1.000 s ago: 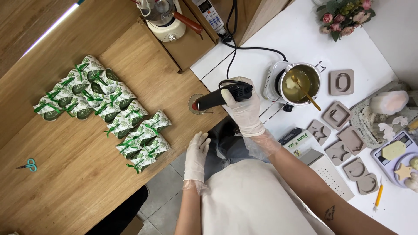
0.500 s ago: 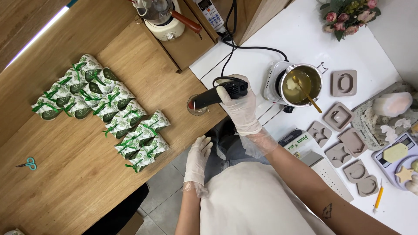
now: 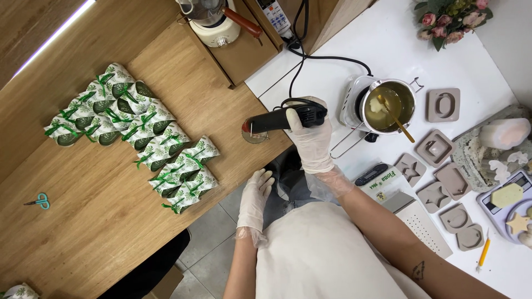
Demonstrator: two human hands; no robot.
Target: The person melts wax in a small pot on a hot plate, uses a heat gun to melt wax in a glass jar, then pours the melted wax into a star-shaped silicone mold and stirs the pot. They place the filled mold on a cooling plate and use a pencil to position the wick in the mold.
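head view: right hand grips heat gun over glass jar; left hand empty, fingers loose

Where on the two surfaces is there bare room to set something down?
Free: wood between the scissors and the green pouches; white top between the cord and flowers. Crowded: around the grey moulds beside the pot.

We see a cluster of small white gift packets with green leaf prints and green ribbons lying in diagonal rows on the wooden table. A small white label with green edging lies on the white counter, beside a black device.
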